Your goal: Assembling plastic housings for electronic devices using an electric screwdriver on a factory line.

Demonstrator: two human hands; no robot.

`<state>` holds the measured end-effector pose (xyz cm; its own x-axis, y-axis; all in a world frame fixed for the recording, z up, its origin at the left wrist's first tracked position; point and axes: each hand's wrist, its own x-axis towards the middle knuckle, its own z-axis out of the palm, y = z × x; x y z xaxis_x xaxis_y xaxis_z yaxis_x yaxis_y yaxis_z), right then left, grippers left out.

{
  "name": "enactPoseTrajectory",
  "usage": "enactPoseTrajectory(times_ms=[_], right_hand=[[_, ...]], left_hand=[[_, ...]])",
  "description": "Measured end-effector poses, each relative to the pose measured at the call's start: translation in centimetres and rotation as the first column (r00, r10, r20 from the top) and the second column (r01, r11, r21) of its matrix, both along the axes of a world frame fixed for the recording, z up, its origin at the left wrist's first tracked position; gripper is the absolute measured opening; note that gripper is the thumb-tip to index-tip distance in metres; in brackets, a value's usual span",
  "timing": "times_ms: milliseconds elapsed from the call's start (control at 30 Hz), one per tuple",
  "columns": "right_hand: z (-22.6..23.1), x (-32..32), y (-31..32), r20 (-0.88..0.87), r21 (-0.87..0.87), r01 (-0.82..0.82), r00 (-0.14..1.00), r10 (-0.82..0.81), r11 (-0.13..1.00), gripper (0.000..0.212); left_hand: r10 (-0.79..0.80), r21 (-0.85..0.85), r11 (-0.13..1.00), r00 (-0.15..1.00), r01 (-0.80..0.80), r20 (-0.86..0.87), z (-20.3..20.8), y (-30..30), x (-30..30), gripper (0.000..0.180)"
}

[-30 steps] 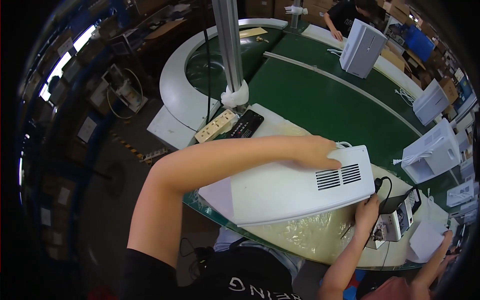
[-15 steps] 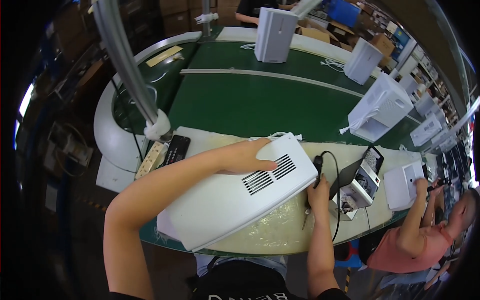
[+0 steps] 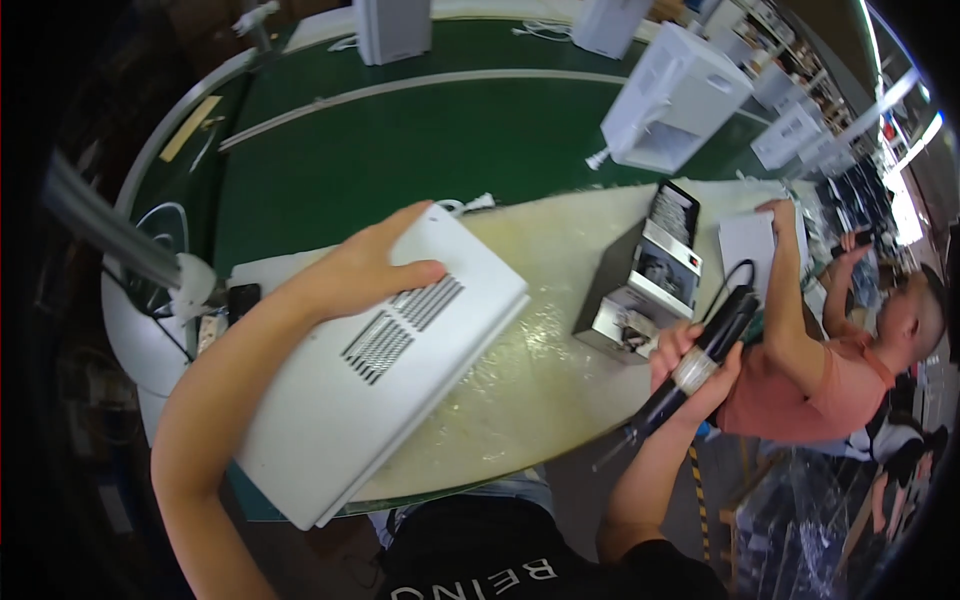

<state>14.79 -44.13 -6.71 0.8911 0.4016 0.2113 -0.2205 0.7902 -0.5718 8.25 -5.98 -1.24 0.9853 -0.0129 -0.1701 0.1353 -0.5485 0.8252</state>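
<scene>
A white box-shaped appliance (image 3: 365, 400) with two slotted vents lies slanted on the worktable in front of me. My left hand (image 3: 380, 265) grips its far edge, the thumb on top beside the vents and the fingers hidden behind. In my right hand (image 3: 700, 365) is a black electric screwdriver (image 3: 725, 328) with a pale band around its body. Its thin bit points down and left, past the table's front edge, apart from the appliance. A white plug (image 3: 480, 201) on a cord lies behind the appliance.
Right of the appliance stands an open bin (image 3: 655, 265) with small parts in its compartments. Several white units stand on the green conveyor (image 3: 400, 150). A co-worker in a salmon shirt (image 3: 800, 385) works close on the right. A metal post (image 3: 110, 225) rises at left.
My right hand has lifted the electric screwdriver from beside the bin and brought it nearer me, to the right. My view has swung right; my left hand stays on the appliance.
</scene>
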Motion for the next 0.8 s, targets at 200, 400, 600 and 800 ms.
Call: enactPoseTrajectory(times_ms=[200,400,600,800], right_hand=[[2.8,1.9,-1.0,0.607,-0.134,0.784,0.549,-0.575,0.607,0.053],[2.3,3.0,1.6,0.78,-0.101,0.926,0.301,-0.548,0.364,0.068],[2.8,1.7,4.3,0.781,-0.248,0.879,0.43,-0.452,0.407,0.064],[9.6,1.7,12.5,0.767,-0.095,0.766,0.463,-0.443,0.636,0.06]], left_hand=[[0.065,0.001,0.998,0.994,-0.065,-0.089,0.7,-0.7,0.2,0.081],[0.1,-0.016,0.995,0.993,-0.102,-0.069,0.2,-0.5,0.1,0.079],[0.043,0.018,0.999,0.999,-0.042,-0.018,-0.1,0.2,0.0,0.08],[0.013,0.031,0.999,1.0,-0.013,0.01,-1.0,1.3,-0.5,0.083]])
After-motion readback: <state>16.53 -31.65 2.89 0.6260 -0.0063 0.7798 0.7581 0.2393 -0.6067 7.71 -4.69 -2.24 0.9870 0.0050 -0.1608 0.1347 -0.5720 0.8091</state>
